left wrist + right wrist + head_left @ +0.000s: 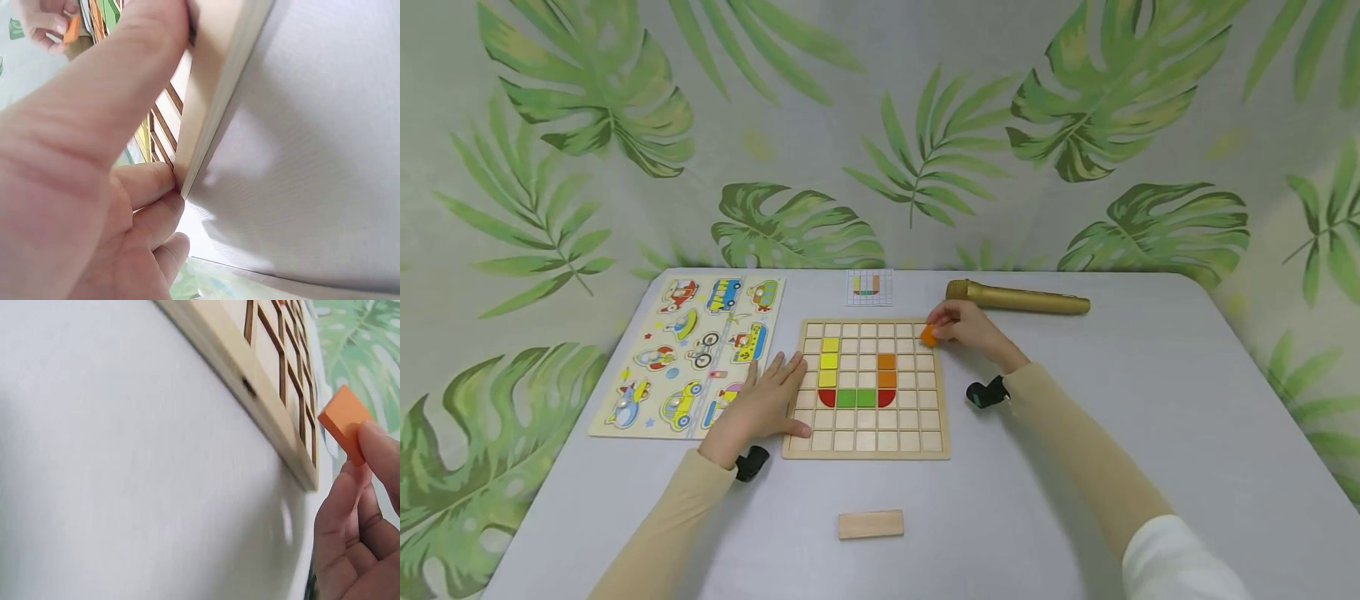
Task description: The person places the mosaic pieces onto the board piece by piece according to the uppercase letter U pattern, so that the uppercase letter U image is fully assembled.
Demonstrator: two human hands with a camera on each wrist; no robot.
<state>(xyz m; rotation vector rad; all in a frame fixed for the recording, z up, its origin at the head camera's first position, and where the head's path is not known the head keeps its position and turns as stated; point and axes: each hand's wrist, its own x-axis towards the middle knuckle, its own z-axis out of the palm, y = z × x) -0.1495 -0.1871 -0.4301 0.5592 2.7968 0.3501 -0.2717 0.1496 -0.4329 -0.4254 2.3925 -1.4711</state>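
Observation:
A wooden grid board (867, 456) lies in front of me. In it, three yellow tiles (829, 361) form a left column and two orange tiles (887, 370) a right one. Between two red rounded corner tiles (827, 398) sit two green tiles (856, 398). My right hand (967, 327) pinches a loose orange tile (345, 420) between thumb and fingers, over the board's far right corner. With fingers spread, my left hand (765, 404) rests at the board's left edge, thumb near the lower rows; the left wrist view shows its fingertips touching the frame.
A vehicle picture puzzle (651, 333) lies at the left, partly under the left hand. Behind the board is a small pattern card (870, 288), with a gold microphone (1022, 297) to its right. A plain wooden block (871, 524) lies nearer me.

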